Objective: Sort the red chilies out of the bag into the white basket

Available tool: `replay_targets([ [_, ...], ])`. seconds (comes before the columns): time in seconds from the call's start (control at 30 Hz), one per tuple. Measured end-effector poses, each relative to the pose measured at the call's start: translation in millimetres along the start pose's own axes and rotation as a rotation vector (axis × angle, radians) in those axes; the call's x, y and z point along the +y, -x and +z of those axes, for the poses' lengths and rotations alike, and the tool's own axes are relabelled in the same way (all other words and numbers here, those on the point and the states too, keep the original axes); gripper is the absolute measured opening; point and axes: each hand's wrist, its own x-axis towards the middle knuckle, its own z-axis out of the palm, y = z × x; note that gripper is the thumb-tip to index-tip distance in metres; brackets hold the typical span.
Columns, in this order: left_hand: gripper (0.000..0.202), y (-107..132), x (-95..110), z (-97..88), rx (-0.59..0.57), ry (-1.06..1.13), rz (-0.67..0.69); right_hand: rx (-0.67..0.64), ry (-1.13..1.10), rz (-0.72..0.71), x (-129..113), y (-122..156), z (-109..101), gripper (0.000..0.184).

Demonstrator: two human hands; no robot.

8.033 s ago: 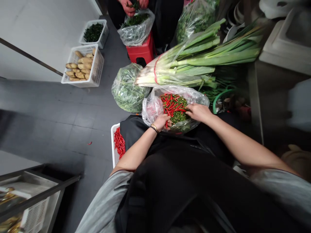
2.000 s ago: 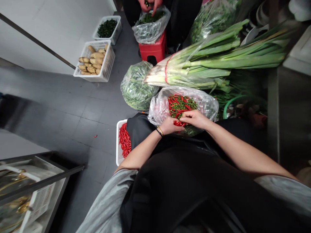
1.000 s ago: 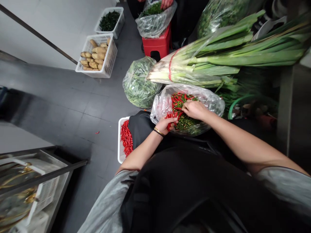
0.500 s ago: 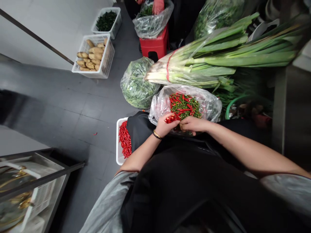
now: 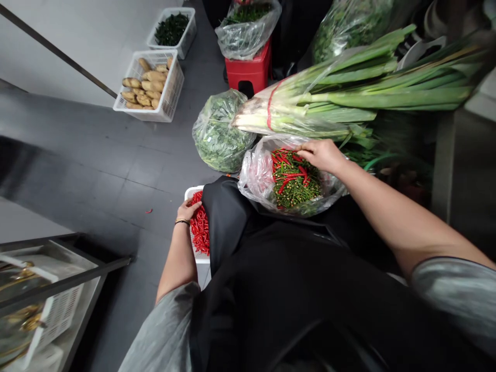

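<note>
My left hand [image 5: 188, 210] is over the far-left rim of a white plastic basket [image 5: 188, 192], its fingers apart and touching the heap of stemless red chili peppers [image 5: 200, 230] inside. In front of my lap, a clear plastic bag [image 5: 253, 170] lies open, full of green chili stems [image 5: 296, 194] with several whole red chilies [image 5: 292, 175] on top. My right hand [image 5: 323, 154] reaches over the bag's far right side, its fingertips pinched together at a red chili; the tips are partly hidden.
A bagged bunch of leeks [image 5: 329, 98] lies beyond, beside a bag of leafy greens [image 5: 220, 132]. A red stool [image 5: 248, 67] carries another bag. Baskets of brown root vegetables [image 5: 149, 85] and dark greens [image 5: 170, 30] stand on the floor. A metal shelf [image 5: 96, 274] is at lower left.
My left hand has moved from the bag, where it held a bunch of red chilies, down left to the basket. My right hand has moved to the bag's far side. The co-worker's gloved hands have largely left view.
</note>
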Motion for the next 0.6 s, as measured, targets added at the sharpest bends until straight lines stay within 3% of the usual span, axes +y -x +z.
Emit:
replay_targets([
  [0.07,0.031,-2,10,0.8,0.034,-0.045,0.016,0.068,-0.284,0.082,-8,15,-15,0.03],
  [0.17,0.023,6,56,15.1,0.078,0.053,0.224,0.087,-0.659,0.166,-26,38,-21,0.037],
  [0.23,0.022,29,96,36.9,-0.105,0.192,0.469,0.073,-0.824,0.173,-41,50,-13,0.042],
  [0.3,0.026,64,129,67.6,-0.481,0.289,0.584,0.026,-0.886,0.145,-55,62,1,0.043],
  [0.37,0.028,99,145,101.2,-0.941,0.351,0.496,-0.006,-0.784,0.074,-63,75,14,0.038],
  [0.43,0.031,125,144,129.7,-1.208,0.368,0.284,0.03,-0.519,-0.031,-65,89,23,0.032],
  [0.53,0.036,141,125,153.4,-1.336,0.359,-0.001,0.071,-0.068,-0.156,-61,107,29,0.031],
  [0.6,0.035,141,115,157.5,-1.335,0.354,-0.073,0.033,0.116,-0.168,-59,110,29,0.034],
])
